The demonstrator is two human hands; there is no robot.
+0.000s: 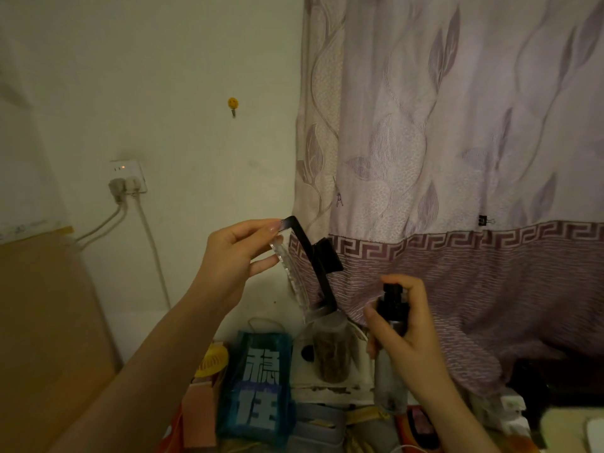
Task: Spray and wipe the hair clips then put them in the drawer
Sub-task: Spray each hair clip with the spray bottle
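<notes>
The left hand [235, 256] pinches the upper end of a large hair clip [309, 273] between thumb and fingers, in the middle of the frame; the clip has a black frame and a clear ribbed part, and it hangs tilted down to the right. The right hand [408, 335], lower right of centre, is wrapped around a spray bottle [390, 354] with a dark pump head, one finger curled over the top. The nozzle seems to point toward the lower part of the clip, which is near but not touching.

To spray well, I think it is better to keep the clip away from the curtain [457, 142] behind it — the mist can wet the cloth — and to turn the clip so both sides get some liquid.

At the bottom of the frame many things stand close together: a blue bag with white characters [258, 387], a clear jar with brown content [331, 351], a yellow round object [214, 359]. At the left, on the pale wall, is a socket with two plugs [127, 181], and higher a small yellow hook [232, 104]. No drawer is visible
</notes>
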